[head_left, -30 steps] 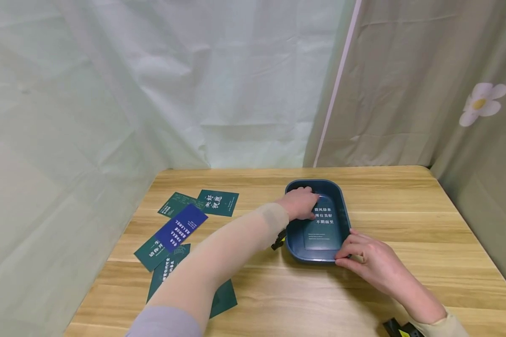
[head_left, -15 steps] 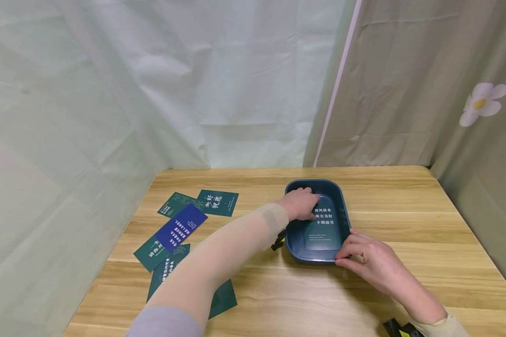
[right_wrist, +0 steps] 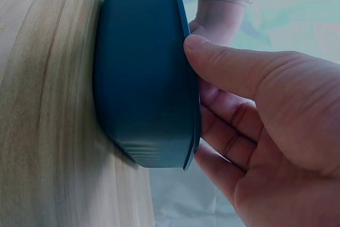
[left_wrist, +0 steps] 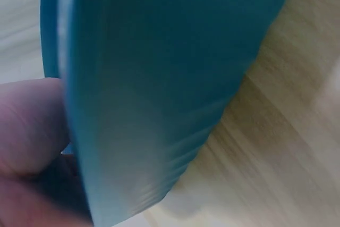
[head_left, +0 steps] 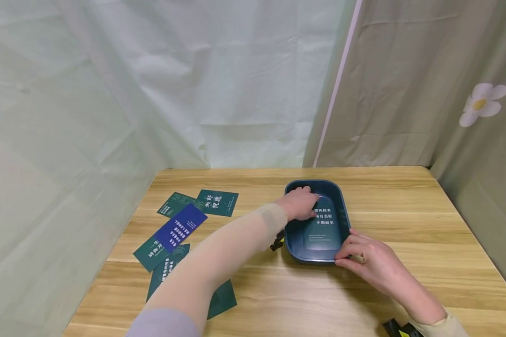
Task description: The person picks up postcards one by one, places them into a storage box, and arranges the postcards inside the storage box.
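Tray (head_left: 296, 245): deep, dark blue and smooth, a rounded rectangle with a thin lipped rim; fine ridges band part of its outer wall, and it stands flat on the counter.
Card in the tray (head_left: 320, 238): flat and rectangular, dark green with white characters, lying on the tray's floor; its far left part is hidden behind fingers.
Left hand (head_left: 298, 204): reaches over the tray's left rim, fingers and thumb inside by the card; whether it grasps the card or only touches it, I cannot tell.
Right hand (head_left: 371, 262): pinches the tray's rim at the near right corner, thumb on the outside, fingertips over the lip.
Loose cards: left of the tray, overlapping at odd angles; a glossy violet-blue card (head_left: 182, 228) lies on top of green cards (head_left: 218, 202), others partly hidden under the left arm (head_left: 232, 257), which wears a beige stretch sleeve.
Counter (head_left: 405, 210): under the tray, pale wood grain in long streaks, far corners rounded.
Curtain (head_left: 253, 93): beyond the tray, pale, creased cloth.
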A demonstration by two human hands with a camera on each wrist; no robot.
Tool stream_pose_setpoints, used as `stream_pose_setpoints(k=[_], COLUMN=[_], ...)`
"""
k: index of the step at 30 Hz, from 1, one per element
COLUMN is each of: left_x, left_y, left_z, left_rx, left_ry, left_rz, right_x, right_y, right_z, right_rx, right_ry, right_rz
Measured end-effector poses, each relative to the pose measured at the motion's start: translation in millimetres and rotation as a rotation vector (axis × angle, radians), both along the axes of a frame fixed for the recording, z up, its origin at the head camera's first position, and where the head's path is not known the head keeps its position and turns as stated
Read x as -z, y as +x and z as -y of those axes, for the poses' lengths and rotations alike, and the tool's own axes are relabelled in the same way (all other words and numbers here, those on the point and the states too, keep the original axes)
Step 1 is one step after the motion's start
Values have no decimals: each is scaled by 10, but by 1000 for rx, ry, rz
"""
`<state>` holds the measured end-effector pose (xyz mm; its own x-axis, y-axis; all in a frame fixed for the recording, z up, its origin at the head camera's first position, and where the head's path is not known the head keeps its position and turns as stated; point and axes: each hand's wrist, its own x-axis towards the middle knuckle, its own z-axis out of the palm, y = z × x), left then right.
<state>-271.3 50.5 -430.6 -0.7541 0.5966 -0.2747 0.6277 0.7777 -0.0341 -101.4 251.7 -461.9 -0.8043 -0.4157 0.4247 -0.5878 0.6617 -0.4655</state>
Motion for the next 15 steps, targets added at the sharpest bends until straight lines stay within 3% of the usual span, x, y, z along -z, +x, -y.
stream_pose_setpoints(k=[5, 15], left_x=[-99, -332], left_y=[7, 81], left_z=[72, 340], left_rx=[-32, -27], left_ry=[85, 246], left_rz=[-33, -100], right_x=[-12, -31], right_y=[0, 2], right_z=[5, 15], right_rx=[11, 26], right_ry=[4, 1], right_rz=[1, 39])
